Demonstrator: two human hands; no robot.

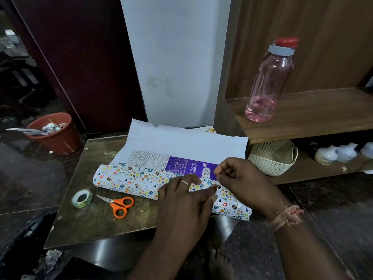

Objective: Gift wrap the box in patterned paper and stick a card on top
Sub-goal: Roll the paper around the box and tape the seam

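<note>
A long purple-and-white box [181,165] lies on a small dark table [88,219]. Patterned paper [133,179] with coloured eggs is folded over the box's near side; its white underside [181,141] stands up behind the box. My left hand [183,201] rests on the folded paper, fingers flat and pressing its edge down. My right hand [240,178] hovers over the box's right part, thumb and forefinger pinched together; something thin may be between them, too small to make out.
A clear tape roll [82,198] and orange scissors [119,205] lie on the table's left half. A brown bin [58,138] stands on the floor at left. On the wooden shelf at right are a pink bottle [270,81] and, below, a cream basket [274,158].
</note>
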